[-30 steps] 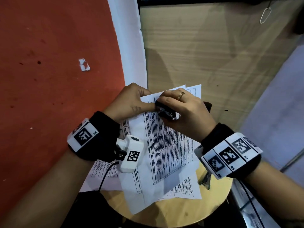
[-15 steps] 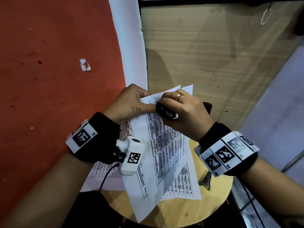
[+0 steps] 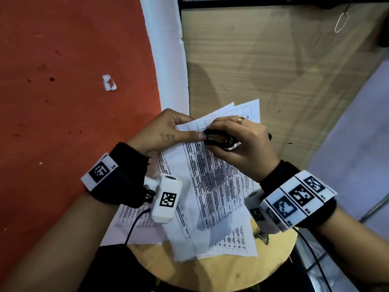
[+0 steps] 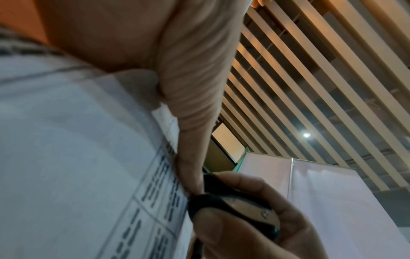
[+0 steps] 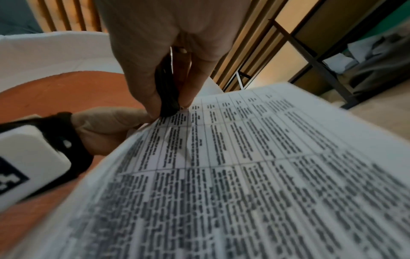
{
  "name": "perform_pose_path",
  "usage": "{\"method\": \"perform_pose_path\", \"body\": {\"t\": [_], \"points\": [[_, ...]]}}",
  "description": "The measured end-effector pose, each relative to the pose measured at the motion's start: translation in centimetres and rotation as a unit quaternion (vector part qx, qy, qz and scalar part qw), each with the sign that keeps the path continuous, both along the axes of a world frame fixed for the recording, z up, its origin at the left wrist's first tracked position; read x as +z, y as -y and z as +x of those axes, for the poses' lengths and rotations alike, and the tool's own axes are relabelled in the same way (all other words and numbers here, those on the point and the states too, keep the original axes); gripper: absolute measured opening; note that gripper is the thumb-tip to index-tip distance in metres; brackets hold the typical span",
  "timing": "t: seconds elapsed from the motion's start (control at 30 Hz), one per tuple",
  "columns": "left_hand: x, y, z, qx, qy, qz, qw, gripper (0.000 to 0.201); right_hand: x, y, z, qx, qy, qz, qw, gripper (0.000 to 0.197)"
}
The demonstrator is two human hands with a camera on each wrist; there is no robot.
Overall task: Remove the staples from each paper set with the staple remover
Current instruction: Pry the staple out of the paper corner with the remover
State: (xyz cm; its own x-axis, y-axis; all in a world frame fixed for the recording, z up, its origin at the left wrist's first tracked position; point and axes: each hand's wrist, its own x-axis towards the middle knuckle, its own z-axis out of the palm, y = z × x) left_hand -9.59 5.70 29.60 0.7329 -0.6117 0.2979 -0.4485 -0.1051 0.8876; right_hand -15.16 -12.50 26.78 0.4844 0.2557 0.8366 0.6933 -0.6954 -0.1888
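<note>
right hand [image 3: 242,144] clamped on staple remover [image 3: 219,140], tip at paper set [image 3: 212,186] 12 o'clock corner; left hand [image 3: 166,131] pinching that corner, at 9 o'clock of the tool

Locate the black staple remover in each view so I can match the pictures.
Head: staple remover centre, in the right hand, at the paper's top.
Left wrist: lower centre, beside the thumb.
Right wrist: upper centre, pinched between fingers.
Shared landmark: left thumb tip touching it.
</note>
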Motion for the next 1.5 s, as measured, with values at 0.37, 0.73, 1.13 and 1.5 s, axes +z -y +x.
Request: {"method": "perform_pose_path", "body": {"t": [0.37,0.73,1.13,1.5], "points": [[-0.5,0.5,-0.6,-0.007,0.002,-0.067,0.998,0.025,-0.1,-0.1,-0.6,0.054,-0.099,0.196,0.974,0.032],[-2.3,1.0,1.1,0.148,0.047,-0.099,0.983,0.014,-1.2,1.4,0.2,-0.137,-0.004,0.191,0.972,0.022],[-1.1,-1.6,2.6,0.086,0.067,0.037,0.993,0.005,-4.4,5.7,1.6,0.005,-0.362,0.395,0.845,0.035],[-2.3,-2.7,2.3,-0.016,0.014,0.079,0.997,0.019,-3.3,5.8,1.4,0.176,-0.541,0.311,0.761,0.037]]}}
